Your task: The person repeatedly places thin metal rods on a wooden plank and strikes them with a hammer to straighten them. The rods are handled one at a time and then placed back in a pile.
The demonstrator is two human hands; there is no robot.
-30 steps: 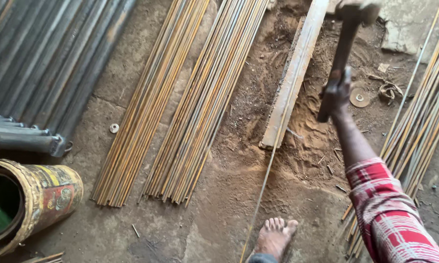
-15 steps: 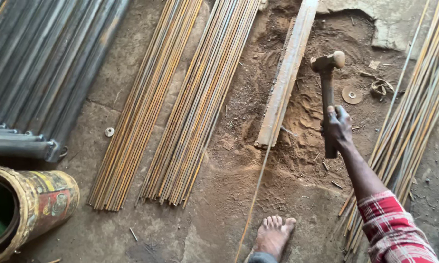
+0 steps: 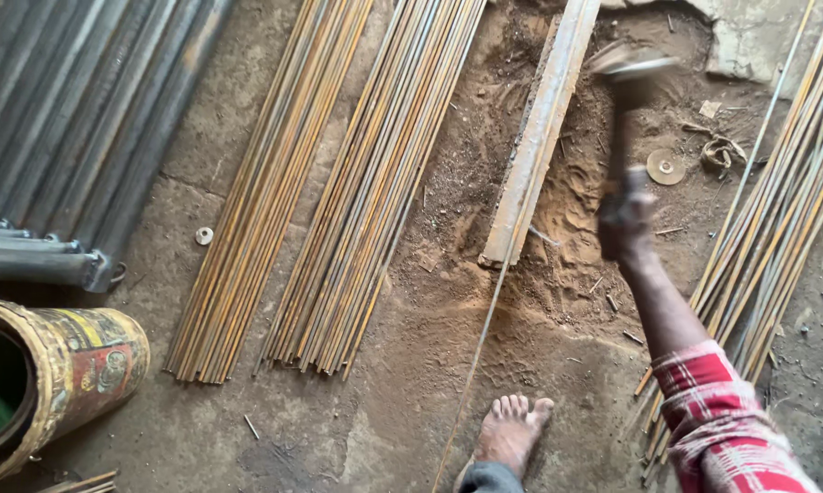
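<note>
Rusted steel: a long flat rusted steel bar lies on the dirt floor, running from the top edge down to the middle of the view, its near end on loose sandy earth.
Right hand: the right hand is closed around the lower part of the hammer handle; the hand is blurred, so single fingers cannot be told apart.
Hammer: a dark-handled hammer with a metal head stands nearly upright above the hand, its blurred head up beside the right edge of the steel bar; whether head and bar touch cannot be told.
Sleeve: a red and white checked sleeve covers the right arm from below the forearm to the bottom right corner.
Left hand: not in view.
Thin rod: a single thin rusty rod runs from the near end of the steel bar down to the bottom edge, passing just beside the bare foot.
Rod bundles: two bundles of thin rusty rods lie side by side left of the bar; a further bundle of thin rods lies along the right edge.
Small parts: a round metal disc lies on the earth right of the hammer; a small pale washer lies left of the rod bundles.
Left side: grey corrugated sheets fill the upper left; a yellow and red metal drum lies on its side at the lower left.
</note>
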